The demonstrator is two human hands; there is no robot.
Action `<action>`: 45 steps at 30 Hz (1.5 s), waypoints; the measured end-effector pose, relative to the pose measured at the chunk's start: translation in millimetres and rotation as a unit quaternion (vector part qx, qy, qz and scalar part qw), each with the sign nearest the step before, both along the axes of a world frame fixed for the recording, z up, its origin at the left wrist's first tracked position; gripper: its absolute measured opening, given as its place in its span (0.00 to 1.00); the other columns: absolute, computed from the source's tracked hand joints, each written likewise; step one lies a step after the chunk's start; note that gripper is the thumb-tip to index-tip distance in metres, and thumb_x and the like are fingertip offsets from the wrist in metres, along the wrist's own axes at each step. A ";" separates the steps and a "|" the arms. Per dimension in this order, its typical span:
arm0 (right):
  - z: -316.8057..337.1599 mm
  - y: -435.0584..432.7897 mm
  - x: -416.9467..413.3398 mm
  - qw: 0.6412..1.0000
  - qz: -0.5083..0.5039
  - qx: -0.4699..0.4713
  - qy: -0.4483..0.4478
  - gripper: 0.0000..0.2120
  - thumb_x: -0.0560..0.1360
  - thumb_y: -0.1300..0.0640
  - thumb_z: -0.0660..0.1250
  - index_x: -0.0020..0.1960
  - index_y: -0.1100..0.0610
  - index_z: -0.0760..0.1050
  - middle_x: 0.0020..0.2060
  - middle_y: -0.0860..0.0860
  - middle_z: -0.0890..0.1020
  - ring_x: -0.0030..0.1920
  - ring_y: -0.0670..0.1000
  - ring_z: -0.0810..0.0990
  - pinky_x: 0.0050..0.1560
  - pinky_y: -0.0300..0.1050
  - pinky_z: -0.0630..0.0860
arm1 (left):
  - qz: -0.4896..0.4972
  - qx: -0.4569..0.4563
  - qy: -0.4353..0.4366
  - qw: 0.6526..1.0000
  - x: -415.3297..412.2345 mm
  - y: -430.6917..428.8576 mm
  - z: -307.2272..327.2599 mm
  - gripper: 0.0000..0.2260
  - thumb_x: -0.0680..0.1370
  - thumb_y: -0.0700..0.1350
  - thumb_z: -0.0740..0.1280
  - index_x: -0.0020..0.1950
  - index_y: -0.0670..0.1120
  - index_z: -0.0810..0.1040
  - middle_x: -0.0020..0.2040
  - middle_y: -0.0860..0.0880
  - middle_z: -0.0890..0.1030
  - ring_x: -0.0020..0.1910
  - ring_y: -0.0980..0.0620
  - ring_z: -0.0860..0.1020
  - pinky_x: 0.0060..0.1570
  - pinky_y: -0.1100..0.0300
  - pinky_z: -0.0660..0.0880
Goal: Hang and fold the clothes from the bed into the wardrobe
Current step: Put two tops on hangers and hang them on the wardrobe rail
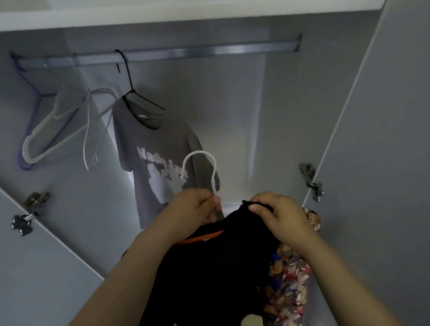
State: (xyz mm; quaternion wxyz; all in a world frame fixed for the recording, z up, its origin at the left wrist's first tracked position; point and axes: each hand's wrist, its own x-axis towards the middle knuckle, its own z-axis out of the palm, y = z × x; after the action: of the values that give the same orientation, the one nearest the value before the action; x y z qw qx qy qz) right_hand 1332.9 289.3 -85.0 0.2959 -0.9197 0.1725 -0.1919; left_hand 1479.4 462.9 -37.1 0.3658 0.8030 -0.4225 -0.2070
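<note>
left hand (pixel 196 207) curled, pinching the neck of a white hanger (pixel 199 152); the hook pokes up above the knuckles. right hand (pixel 279 216) just beside it, pinching the top edge of a black garment (pixel 213 272), which drapes below both hands. grey t-shirt (pixel 160 164) hangs on the rail (pixel 205 52) beyond the left hand. patterned fabric (pixel 291 282) under the right wrist.

A metal left hinge (pixel 28 210) and a matching right hinge (pixel 311 181) gleam at the two sides. Cartoon-print fabric (pixel 288 282) shows low on the right, below the right hinge.
</note>
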 end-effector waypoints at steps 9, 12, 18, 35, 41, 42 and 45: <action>-0.4 -25.0 -32.4 0.957 -0.275 0.066 0.071 0.11 0.77 0.44 0.64 0.40 0.46 0.78 0.33 0.43 0.79 0.40 0.51 0.79 0.38 0.42 0.70 | 0.023 -0.026 -0.069 0.997 19.3 -23.7 -15.5 0.10 0.80 0.45 0.64 0.61 0.47 0.78 0.56 0.51 0.80 0.55 0.55 0.78 0.59 0.63 0.72; -2.1 -27.4 -30.1 0.941 -0.310 0.119 0.067 0.14 0.78 0.45 0.63 0.38 0.50 0.78 0.31 0.48 0.79 0.38 0.53 0.79 0.40 0.45 0.74 | 0.022 -0.017 -0.069 0.997 37.0 -31.6 -16.7 0.11 0.80 0.46 0.65 0.62 0.47 0.77 0.58 0.51 0.79 0.56 0.55 0.77 0.56 0.64 0.70; -5.7 -18.4 6.1 0.921 -0.336 0.197 0.030 0.18 0.78 0.48 0.64 0.33 0.55 0.73 0.26 0.49 0.75 0.30 0.51 0.76 0.30 0.41 0.64 | 0.031 -0.023 -0.122 0.992 76.5 -44.3 -12.1 0.14 0.79 0.45 0.66 0.65 0.46 0.75 0.61 0.49 0.78 0.59 0.53 0.74 0.56 0.66 0.66; 44.5 8.9 140.8 0.953 -0.198 0.210 -0.087 0.08 0.80 0.57 0.62 0.47 0.60 0.77 0.37 0.55 0.79 0.36 0.51 0.76 0.35 0.42 0.70 | 0.110 -0.059 -0.265 0.956 204.0 -22.9 4.7 0.17 0.80 0.42 0.64 0.69 0.44 0.72 0.79 0.44 0.54 0.78 0.44 0.47 0.74 0.55 0.49; 62.6 -0.8 191.2 0.952 -0.156 0.207 -0.164 0.07 0.80 0.57 0.62 0.47 0.54 0.78 0.36 0.51 0.81 0.33 0.46 0.77 0.32 0.38 0.73 | 0.116 -0.090 -0.270 0.952 226.9 -6.5 1.7 0.18 0.78 0.31 0.61 0.65 0.44 0.77 0.75 0.48 0.66 0.76 0.51 0.59 0.68 0.71 0.48; 66.8 -3.0 201.8 0.951 -0.140 0.214 -0.175 0.07 0.80 0.57 0.62 0.47 0.54 0.78 0.36 0.51 0.81 0.33 0.46 0.78 0.33 0.39 0.74 | 0.122 -0.089 -0.268 0.951 229.8 -3.8 2.2 0.18 0.78 0.31 0.62 0.65 0.45 0.77 0.74 0.49 0.67 0.75 0.51 0.60 0.67 0.71 0.50; 78.4 -10.2 232.7 0.952 -0.111 0.203 -0.198 0.07 0.80 0.56 0.61 0.48 0.53 0.77 0.37 0.49 0.81 0.34 0.43 0.78 0.33 0.36 0.74 | 0.153 -0.104 -0.261 0.948 235.1 2.0 1.5 0.17 0.77 0.34 0.65 0.64 0.45 0.78 0.73 0.49 0.69 0.72 0.52 0.66 0.68 0.69 0.56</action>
State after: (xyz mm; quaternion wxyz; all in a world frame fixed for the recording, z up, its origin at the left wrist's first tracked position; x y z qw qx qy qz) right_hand 1565.6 279.1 -6.6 0.4818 -0.7584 0.2469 -0.3629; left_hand 1714.5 464.9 -35.6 0.3518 0.8413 -0.3947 0.1130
